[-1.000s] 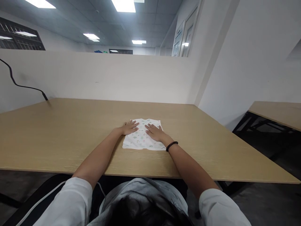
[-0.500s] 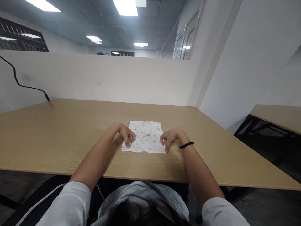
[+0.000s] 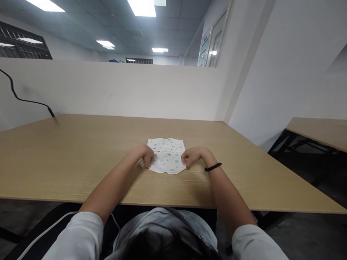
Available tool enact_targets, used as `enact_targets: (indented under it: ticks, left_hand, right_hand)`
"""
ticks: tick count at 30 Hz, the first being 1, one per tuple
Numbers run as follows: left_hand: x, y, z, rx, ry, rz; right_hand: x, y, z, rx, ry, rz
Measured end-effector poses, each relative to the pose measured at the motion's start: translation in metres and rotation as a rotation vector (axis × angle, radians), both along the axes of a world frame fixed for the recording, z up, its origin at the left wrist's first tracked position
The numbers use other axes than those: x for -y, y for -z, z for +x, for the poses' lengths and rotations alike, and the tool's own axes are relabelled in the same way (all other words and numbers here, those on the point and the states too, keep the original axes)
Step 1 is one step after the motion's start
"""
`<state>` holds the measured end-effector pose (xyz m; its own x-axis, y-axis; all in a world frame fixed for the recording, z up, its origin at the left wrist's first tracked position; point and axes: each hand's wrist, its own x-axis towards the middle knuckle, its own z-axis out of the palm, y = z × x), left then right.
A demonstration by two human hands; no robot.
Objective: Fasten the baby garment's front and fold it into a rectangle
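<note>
A folded white cloth (image 3: 167,160) with small coloured prints lies on the wooden table, its far part showing a crosswise fold line. My left hand (image 3: 147,157) is closed on its near left corner, and a bit of fabric bunches out beside the fingers. At the near right corner, my right hand (image 3: 190,157) pinches the edge between thumb and fingers. The near edge bows between the two hands and looks slightly raised at the corners. What kind of cloth item it is, I cannot tell.
The table (image 3: 94,144) runs back to a low white partition (image 3: 141,90). A black cable (image 3: 29,101) hangs at the far left. A black bead bracelet (image 3: 213,167) is on my right wrist. Another table (image 3: 320,131) stands at the right.
Both hands have closed on the near corners of the cloth. Its near edge, flat and nearly straight before, now curves and has drawn in at the corners. The view has shifted slightly.
</note>
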<state>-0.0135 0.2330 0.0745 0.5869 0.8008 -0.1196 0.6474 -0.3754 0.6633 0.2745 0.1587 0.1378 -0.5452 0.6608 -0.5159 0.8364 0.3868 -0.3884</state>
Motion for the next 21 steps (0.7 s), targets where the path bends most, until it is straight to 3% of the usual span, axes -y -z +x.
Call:
enact_targets:
  ticks: [2, 4, 7, 9, 12, 14, 17, 21]
  left_hand:
    - [0.007, -0.019, -0.01, -0.109, 0.085, -0.172]
    - [0.017, -0.039, -0.018, -0.062, 0.175, -0.254]
    - [0.029, -0.062, -0.026, 0.034, 0.263, -0.283]
    - [0.032, -0.07, -0.029, 0.112, 0.214, -0.243]
    - [0.03, -0.07, -0.032, 0.302, 0.076, -0.158]
    - [0.027, -0.067, -0.035, 0.394, 0.064, -0.152]
    - [0.024, -0.063, -0.04, 0.377, 0.144, -0.2]
    - [0.025, -0.062, -0.041, 0.183, 0.32, -0.269]
  right_hand:
    - [-0.003, -0.004, 0.009, -0.158, -0.007, 0.015]
    - [-0.005, -0.007, 0.016, -0.301, 0.02, 0.037]
    - [-0.006, -0.009, 0.024, -0.483, 0.134, 0.058]
    - [-0.006, -0.008, 0.028, -0.589, 0.226, 0.11]
    - [-0.009, -0.005, 0.031, -0.737, 0.327, 0.202]
    - [-0.011, -0.003, 0.031, -0.81, 0.365, 0.246]
    - [-0.014, 0.0, 0.03, -0.883, 0.363, 0.293]
    - [-0.016, 0.002, 0.029, -0.94, 0.328, 0.265]
